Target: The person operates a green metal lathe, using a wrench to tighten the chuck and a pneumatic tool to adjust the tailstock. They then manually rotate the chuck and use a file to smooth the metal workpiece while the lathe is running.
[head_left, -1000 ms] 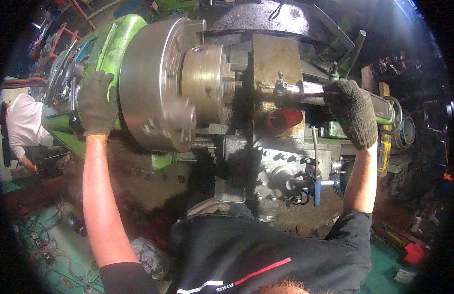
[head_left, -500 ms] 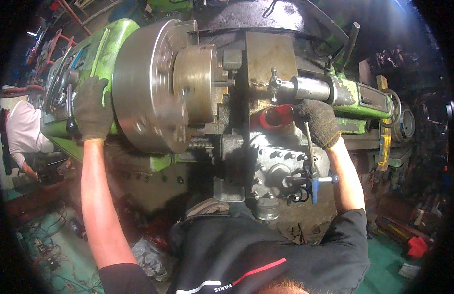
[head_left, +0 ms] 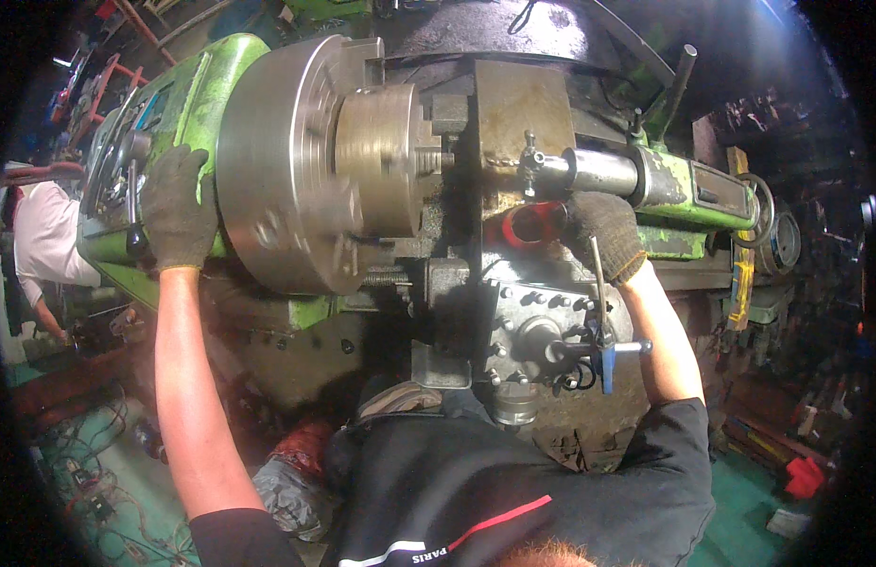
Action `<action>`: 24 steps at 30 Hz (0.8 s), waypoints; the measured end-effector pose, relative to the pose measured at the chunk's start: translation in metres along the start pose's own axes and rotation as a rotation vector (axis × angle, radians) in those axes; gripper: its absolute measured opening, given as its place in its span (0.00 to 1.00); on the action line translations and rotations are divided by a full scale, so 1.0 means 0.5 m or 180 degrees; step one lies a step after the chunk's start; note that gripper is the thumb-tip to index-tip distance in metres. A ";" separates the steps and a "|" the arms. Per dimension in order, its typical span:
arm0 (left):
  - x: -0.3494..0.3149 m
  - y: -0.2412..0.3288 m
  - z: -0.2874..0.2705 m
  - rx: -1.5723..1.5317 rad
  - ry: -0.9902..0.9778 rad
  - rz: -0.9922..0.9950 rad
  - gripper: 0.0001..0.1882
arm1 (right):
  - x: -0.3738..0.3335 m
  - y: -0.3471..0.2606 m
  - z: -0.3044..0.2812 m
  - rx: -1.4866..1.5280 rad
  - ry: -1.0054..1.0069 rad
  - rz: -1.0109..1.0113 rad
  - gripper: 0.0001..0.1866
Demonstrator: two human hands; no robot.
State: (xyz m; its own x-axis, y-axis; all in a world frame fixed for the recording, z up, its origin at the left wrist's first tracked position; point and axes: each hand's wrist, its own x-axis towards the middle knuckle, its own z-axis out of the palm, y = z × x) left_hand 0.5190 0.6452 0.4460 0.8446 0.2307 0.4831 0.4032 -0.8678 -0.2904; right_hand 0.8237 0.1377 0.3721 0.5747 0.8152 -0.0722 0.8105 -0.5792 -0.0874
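Observation:
My left hand (head_left: 180,210), in a dark knit glove, lies with fingers stretched flat on the green headstock (head_left: 225,90) of a lathe, beside a black-knobbed lever (head_left: 133,213). To its right is the big steel chuck (head_left: 268,170), its jaws blurred by spinning. A brass-coloured round workpiece (head_left: 373,161) sits in the chuck. My gloved right hand (head_left: 603,231) is closed around a red cup-like container (head_left: 534,225), its opening toward the workpiece side. Just above it, a T-handled chuck (head_left: 530,165) sits on the tailstock quill (head_left: 603,171). My right fingertips are partly hidden.
Below my right hand stands the bolted tool post (head_left: 537,331) with a lever and a blue-handled tool (head_left: 606,369). The green tailstock (head_left: 693,194) with its handwheel (head_left: 764,208) is at right. Another person in a white top (head_left: 50,236) is at far left. Cables (head_left: 97,501) lie on the floor.
My right hand has shifted slightly left with the red container, which has turned a little. The chuck's blurred jaws have changed position. My left hand stays in place.

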 end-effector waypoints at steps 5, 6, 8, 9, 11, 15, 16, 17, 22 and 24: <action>-0.001 -0.005 0.003 -0.0019 0.0021 -0.0018 0.17 | -0.014 -0.013 -0.042 0.0367 0.0448 -0.0092 0.11; -0.002 -0.005 0.005 -0.0047 0.0041 -0.0013 0.17 | -0.017 -0.010 -0.044 0.0380 0.0534 -0.0075 0.11; -0.001 0.000 0.002 -0.0054 0.0061 -0.0026 0.18 | -0.019 0.000 -0.037 0.0406 0.0522 -0.0032 0.11; 0.001 0.003 0.000 -0.0056 0.0075 -0.0029 0.18 | -0.020 0.003 -0.032 0.0421 0.0521 -0.0007 0.11; 0.003 0.005 -0.002 -0.0073 0.0013 -0.0056 0.18 | -0.028 0.002 -0.024 0.0662 0.0560 0.0092 0.11; 0.001 -0.003 -0.001 -0.0077 -0.0080 -0.0068 0.17 | -0.032 0.005 0.006 0.0618 0.0378 0.0190 0.13; 0.002 -0.004 -0.003 -0.0053 -0.0076 -0.0066 0.17 | -0.038 0.014 0.024 0.0673 0.0469 0.0089 0.13; 0.003 -0.001 -0.002 -0.0036 -0.0079 -0.0063 0.17 | -0.044 0.021 0.038 0.0727 0.0550 -0.0009 0.13; -0.002 -0.002 0.002 -0.0047 -0.0031 -0.0044 0.16 | -0.054 0.005 0.014 0.0680 0.0770 -0.0224 0.13; -0.004 -0.003 0.000 -0.0024 0.0013 -0.0017 0.16 | -0.052 -0.020 -0.049 0.0797 0.0545 -0.0105 0.13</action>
State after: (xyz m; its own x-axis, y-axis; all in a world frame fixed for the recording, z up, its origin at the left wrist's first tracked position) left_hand 0.5167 0.6461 0.4455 0.8410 0.2335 0.4881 0.4049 -0.8699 -0.2816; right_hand 0.8033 0.1225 0.3990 0.5765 0.8108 0.1013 0.7882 -0.5191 -0.3306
